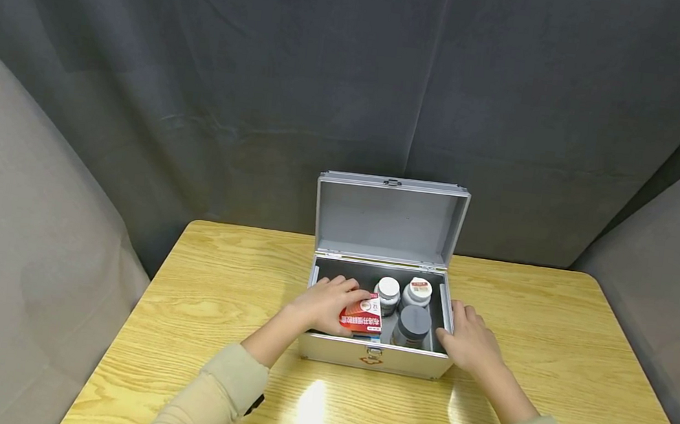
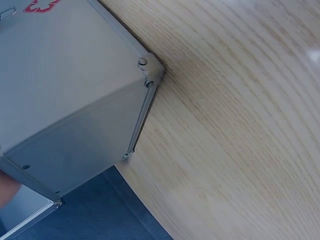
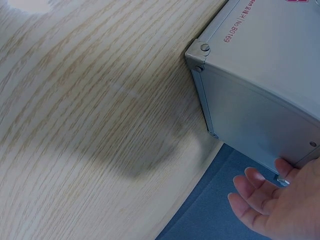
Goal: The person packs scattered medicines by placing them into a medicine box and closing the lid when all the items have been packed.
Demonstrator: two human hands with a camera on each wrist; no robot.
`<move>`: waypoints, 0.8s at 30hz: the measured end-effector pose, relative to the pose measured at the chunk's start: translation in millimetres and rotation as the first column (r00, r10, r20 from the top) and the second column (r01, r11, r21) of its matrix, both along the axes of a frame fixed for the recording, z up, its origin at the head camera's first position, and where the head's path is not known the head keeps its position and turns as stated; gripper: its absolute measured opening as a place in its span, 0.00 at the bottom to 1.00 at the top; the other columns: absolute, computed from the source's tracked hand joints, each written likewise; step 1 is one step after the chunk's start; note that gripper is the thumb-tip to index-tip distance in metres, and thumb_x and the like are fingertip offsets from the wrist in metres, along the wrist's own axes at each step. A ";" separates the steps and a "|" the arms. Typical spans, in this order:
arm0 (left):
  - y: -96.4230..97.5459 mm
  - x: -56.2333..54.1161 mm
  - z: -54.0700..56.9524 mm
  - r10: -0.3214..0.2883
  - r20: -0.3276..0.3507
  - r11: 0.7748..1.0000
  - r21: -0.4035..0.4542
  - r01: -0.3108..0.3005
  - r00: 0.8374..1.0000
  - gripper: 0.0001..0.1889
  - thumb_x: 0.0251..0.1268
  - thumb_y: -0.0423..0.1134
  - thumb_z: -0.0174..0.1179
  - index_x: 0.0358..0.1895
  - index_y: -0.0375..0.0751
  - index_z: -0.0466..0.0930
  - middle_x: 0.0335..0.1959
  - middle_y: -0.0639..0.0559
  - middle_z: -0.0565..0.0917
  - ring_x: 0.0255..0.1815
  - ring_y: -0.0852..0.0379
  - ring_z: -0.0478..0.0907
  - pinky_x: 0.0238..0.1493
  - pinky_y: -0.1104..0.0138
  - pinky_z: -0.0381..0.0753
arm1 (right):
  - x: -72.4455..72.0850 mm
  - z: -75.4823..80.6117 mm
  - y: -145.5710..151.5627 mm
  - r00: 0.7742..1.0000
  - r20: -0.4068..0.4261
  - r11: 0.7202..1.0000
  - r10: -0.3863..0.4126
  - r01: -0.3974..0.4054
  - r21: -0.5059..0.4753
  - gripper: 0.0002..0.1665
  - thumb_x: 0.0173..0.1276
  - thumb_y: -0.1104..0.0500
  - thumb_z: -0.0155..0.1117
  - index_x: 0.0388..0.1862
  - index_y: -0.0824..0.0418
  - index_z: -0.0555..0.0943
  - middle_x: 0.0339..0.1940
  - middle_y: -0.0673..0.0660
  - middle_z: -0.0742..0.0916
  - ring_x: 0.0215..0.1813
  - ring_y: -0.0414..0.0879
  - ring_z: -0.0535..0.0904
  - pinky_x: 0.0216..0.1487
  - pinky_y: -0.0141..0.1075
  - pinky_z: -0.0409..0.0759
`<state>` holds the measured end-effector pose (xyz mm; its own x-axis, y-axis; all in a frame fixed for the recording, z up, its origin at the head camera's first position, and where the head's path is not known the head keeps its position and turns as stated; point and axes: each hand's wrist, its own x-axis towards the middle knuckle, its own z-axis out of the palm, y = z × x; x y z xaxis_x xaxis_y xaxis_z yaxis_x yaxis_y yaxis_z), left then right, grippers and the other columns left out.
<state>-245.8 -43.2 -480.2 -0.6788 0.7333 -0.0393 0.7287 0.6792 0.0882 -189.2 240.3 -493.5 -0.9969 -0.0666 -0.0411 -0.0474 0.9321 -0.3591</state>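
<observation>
An aluminium first-aid case (image 1: pixel 325 349) stands on the table with its lid (image 1: pixel 385 224) raised. Inside its left half, my left hand (image 1: pixel 327 304) grips a red medicine box (image 1: pixel 369 315) with white lettering, thumb at the near side and fingers over the far side. The lower part of that box is hidden. To its right stand two white-capped bottles (image 1: pixel 388 293) (image 1: pixel 417 292) and a grey-capped jar (image 1: pixel 412 325). My right hand (image 1: pixel 472 340) is at the case's right wall, its thumb by the rim. In the right wrist view, the fingers (image 3: pixel 245 187) are loosely bent outside the wall.
The wooden table (image 1: pixel 234 270) extends to both sides of the case. A dark grey cloth (image 1: pixel 265 93) hangs behind it, with lighter cloth panels at left (image 1: pixel 32 242) and right (image 1: pixel 669 274). A red emblem and latch (image 1: pixel 373 354) mark the case's front.
</observation>
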 end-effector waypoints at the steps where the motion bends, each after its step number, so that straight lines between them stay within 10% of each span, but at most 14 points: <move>1: 0.1 -0.3 -1.2 -0.002 0.001 1.000 -0.006 0.002 1.000 0.40 0.43 0.59 0.65 0.64 0.56 0.64 0.53 0.56 0.70 0.49 0.57 0.67 0.49 0.62 0.70 | 0.0 0.0 0.1 1.000 -0.002 1.000 0.000 0.000 0.000 0.36 0.60 0.52 0.53 0.62 0.70 0.59 0.48 0.71 0.72 0.46 0.63 0.71 0.38 0.55 0.72; 24: 2.7 1.0 -7.3 -0.050 0.014 0.998 -0.046 0.050 0.999 0.37 0.46 0.64 0.62 0.62 0.56 0.68 0.49 0.59 0.72 0.46 0.58 0.69 0.44 0.64 0.73 | 0.3 -0.7 0.6 1.000 0.004 1.000 0.000 0.000 -0.005 0.36 0.60 0.52 0.53 0.62 0.70 0.59 0.49 0.71 0.72 0.47 0.63 0.70 0.39 0.56 0.71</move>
